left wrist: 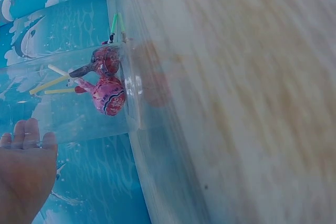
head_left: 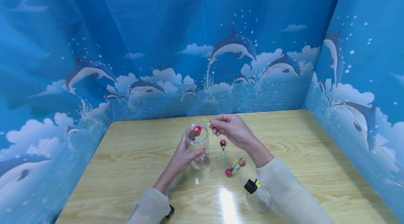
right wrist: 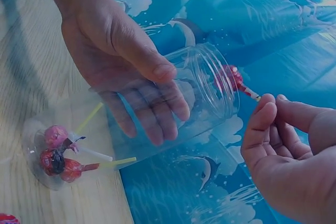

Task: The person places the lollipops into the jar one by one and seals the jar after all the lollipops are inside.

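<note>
A clear cylindrical jar (head_left: 202, 146) stands on the table, its mouth uncovered. My left hand (head_left: 182, 155) grips its side, thumb on the near face and fingers round the back. At the mouth, my right hand (head_left: 231, 130) pinches the stick of a red-wrapped lollipop (right wrist: 229, 78), whose candy head is at the rim. Several lollipops (left wrist: 109, 97) lie at the jar's bottom, with pink, red and dark wrappers and yellow or white sticks. The right wrist view shows my left hand (right wrist: 118, 51) against the jar and my right thumb and forefinger on the stick.
Right of the jar lies a dark red lollipop (head_left: 223, 142) with a green stick. Nearer are an orange lollipop (head_left: 242, 161) and a red one (head_left: 228, 172), sticks crossing. A clear round lid (head_left: 259, 201) lies by my right sleeve. Dolphin-printed blue curtains (head_left: 176, 41) border the table.
</note>
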Demonstrator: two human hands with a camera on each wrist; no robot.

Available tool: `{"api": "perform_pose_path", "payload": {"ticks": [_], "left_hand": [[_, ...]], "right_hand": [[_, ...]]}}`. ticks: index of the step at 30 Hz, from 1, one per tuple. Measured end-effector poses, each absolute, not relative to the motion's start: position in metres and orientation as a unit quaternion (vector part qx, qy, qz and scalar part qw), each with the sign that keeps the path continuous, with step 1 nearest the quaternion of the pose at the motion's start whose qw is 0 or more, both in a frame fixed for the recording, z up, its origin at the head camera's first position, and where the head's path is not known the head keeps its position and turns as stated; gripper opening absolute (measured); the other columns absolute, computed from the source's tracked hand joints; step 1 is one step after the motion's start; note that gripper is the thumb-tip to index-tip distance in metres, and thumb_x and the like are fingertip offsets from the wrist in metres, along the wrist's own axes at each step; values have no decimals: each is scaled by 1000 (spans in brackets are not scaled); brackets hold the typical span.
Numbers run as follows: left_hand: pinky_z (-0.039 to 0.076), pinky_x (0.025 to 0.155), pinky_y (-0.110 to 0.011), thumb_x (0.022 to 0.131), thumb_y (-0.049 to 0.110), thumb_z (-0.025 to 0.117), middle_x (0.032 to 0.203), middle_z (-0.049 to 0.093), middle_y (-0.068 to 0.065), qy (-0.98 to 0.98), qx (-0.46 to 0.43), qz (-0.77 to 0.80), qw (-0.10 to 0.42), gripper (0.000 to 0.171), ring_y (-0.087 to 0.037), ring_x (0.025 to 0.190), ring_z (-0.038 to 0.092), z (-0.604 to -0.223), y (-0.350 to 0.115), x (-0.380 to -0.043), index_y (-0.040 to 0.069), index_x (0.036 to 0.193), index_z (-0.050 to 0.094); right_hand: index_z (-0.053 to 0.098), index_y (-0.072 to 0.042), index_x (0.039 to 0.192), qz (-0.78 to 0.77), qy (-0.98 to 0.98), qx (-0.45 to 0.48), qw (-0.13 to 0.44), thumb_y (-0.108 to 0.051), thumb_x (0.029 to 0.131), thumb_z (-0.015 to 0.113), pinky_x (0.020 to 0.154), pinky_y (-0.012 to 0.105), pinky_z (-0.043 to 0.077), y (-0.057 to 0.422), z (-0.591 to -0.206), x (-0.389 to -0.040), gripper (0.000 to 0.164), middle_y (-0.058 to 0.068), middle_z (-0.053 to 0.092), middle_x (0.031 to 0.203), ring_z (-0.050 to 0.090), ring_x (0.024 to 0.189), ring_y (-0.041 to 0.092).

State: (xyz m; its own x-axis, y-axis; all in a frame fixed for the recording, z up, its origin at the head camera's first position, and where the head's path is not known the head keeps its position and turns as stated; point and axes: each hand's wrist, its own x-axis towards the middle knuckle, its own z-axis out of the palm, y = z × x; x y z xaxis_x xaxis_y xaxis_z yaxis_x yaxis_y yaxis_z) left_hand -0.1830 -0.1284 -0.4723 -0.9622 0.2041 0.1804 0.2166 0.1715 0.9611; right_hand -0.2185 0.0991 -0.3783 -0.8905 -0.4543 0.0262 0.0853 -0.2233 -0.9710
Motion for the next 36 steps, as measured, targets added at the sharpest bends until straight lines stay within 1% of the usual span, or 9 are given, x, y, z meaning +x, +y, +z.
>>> {"api": "perform_pose_path", "payload": {"ticks": [4,7,10,15,19,24,28,32,36], "left_hand": [[35,114,-68,84,16,86,151,50,-18,-769,-127,-626,-5,95,-47,140,42,-472,-129,-183,20,161,30],[37,113,-66,85,15,85,151,51,-19,-765,-132,-631,-8,94,-45,139,46,-472,-129,-184,17,161,30],[38,113,-65,86,13,85,150,51,-17,-756,-140,-639,-9,91,-42,136,49,-472,-129,-185,15,159,31],[35,114,-66,86,13,84,152,50,-14,-759,-147,-634,-6,90,-39,138,47,-473,-129,-186,12,159,32],[31,115,-68,87,13,84,153,49,-15,-765,-149,-627,0,89,-41,141,44,-473,-129,-186,11,159,31],[30,115,-69,87,13,83,152,49,-16,-766,-152,-625,3,88,-43,141,43,-473,-129,-186,13,158,33],[30,117,-67,86,12,84,150,51,-14,-761,-164,-628,8,86,-41,140,42,-473,-129,-187,15,157,35],[29,119,-64,86,10,83,149,52,-14,-755,-176,-632,16,84,-43,140,42,-474,-129,-187,12,156,36],[28,120,-62,86,5,82,148,52,-16,-754,-177,-632,20,82,-45,141,42,-472,-128,-186,11,154,37]], "right_hand": [[70,5,112,-734,642,-152,159,-10,101,67,71,23,56,93,-375,-219,19,12,69,95,62,78,15],[71,5,115,-700,682,-159,144,-13,100,69,71,24,56,90,-372,-218,24,16,68,93,62,77,15],[72,4,116,-665,713,-179,128,-16,101,68,67,24,54,88,-371,-218,26,22,66,92,60,75,17],[76,-2,114,-612,756,-209,102,-22,101,68,59,24,45,85,-371,-217,25,25,64,88,55,71,19],[77,-5,112,-593,771,-214,92,-25,100,70,57,24,43,84,-369,-217,24,24,65,86,54,70,19],[76,-4,114,-598,765,-218,95,-21,100,70,59,24,44,83,-369,-218,23,20,64,84,53,69,19],[74,-1,118,-605,759,-224,90,-19,100,70,59,24,45,84,-368,-220,25,16,64,83,54,70,19],[74,-3,120,-602,762,-223,85,-20,100,70,58,25,44,88,-368,-219,27,10,65,82,55,72,23],[73,-4,122,-602,764,-213,86,-20,101,69,59,25,46,97,-369,-218,26,9,66,84,57,73,22]]}}
